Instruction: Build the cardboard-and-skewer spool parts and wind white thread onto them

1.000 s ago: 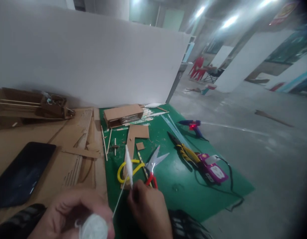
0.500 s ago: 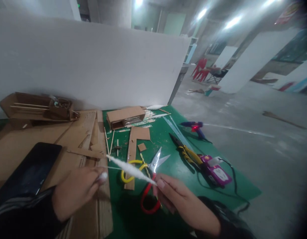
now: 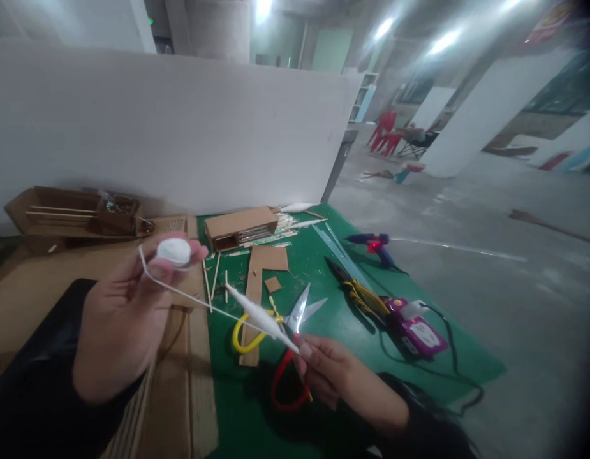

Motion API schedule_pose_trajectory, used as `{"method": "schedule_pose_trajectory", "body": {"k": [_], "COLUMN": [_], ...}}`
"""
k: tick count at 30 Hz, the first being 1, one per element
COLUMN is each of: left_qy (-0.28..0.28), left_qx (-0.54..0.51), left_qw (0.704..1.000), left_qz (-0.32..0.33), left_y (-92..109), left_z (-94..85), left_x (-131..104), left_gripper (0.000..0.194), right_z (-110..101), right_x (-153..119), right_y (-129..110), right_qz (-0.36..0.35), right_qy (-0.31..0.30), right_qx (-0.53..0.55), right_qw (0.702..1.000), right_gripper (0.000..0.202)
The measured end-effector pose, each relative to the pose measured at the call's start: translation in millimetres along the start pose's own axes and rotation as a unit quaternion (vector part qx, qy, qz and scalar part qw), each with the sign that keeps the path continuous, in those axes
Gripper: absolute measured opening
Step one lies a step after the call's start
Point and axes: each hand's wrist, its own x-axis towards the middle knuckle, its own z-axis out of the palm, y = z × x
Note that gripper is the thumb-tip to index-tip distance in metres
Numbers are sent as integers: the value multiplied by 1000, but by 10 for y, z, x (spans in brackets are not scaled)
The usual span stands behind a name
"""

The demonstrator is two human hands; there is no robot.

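My left hand [image 3: 127, 306] is raised over the cardboard, its fingers closed around a small white spool of thread [image 3: 174, 252]. From it a white thread [image 3: 199, 299] runs slanting down to a thin stick wound with white thread [image 3: 256, 310], thick in the middle and tapered at both ends. My right hand [image 3: 337, 370] pinches the lower right end of that stick between thumb and fingers. Directly beneath, scissors [image 3: 298, 312] with one yellow and one red handle lie with blades apart, their red handle partly behind my right hand.
Cardboard pieces [image 3: 270, 258], thin sticks [image 3: 215, 277] and a cardboard box [image 3: 240, 226] lie on the green tabletop [image 3: 318, 268]. Toward the right are pliers [image 3: 359, 290], a purple power strip [image 3: 416, 328] with a cord, and a glue gun [image 3: 374, 245]. A phone [image 3: 41, 344] lies behind my left hand.
My left hand has risen and turned, bringing the spool into view, and the thread now stretches longer. The wound stick's free end has shifted slightly right and up; my right hand stays nearly in place.
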Motion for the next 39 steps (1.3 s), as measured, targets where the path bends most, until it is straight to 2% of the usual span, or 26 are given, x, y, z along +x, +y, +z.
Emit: {"method": "schedule_pose_trajectory", "body": {"k": [2, 4, 9, 13, 17, 20, 25, 28, 31, 33, 36, 39], "left_qy": [-17, -35, -102, -109, -38, 14, -8, -4, -4, -13, -11, 3], "left_qx": [-69, -83, -76, -54, -69, -94, -110, -93, -87, -90, -93, -98], "left_qw": [994, 985, 974, 976, 986, 982, 979, 979, 982, 982, 981, 983], "left_qz": [-81, -146, -189, -179, -147, -161, -169, -179, -170, -166, -167, -157], "left_y": [8, 0, -94, -143, -122, -108, -149, -176, -183, -182, -186, -188], "left_z": [-6, -46, -211, -271, -225, -187, -228, -282, -320, -335, -345, -341], "left_x": [-34, -34, 39, 69, 45, 12, -19, -21, -26, -29, -23, -10], "left_gripper": [40, 41, 36, 37, 44, 48, 40, 38, 34, 31, 33, 33], "right_z": [-36, -77, -187, -247, -255, -240, -263, -310, -342, -351, -371, -407], "right_x": [1, -7, -70, -118, -124, -135, -199, -220, -213, -209, -233, -286], "right_y": [50, 73, -1, -92, -111, -97, -92, -99, -109, -115, -116, -118], "right_qz": [-3, -14, -4, 29, 63, 82, 62, 56, 67, 77, 65, 43], "right_qy": [-18, -40, -114, -142, -123, -102, -72, -112, -142, -115, -55, -89], "right_qx": [46, 70, 24, -41, -29, 13, 68, 57, -19, -48, -17, -23], "right_qw": [999, 997, 993, 989, 990, 991, 993, 990, 987, 989, 996, 995], "right_gripper": [41, 41, 47, 49, 47, 44, 42, 44, 47, 47, 44, 46]}}
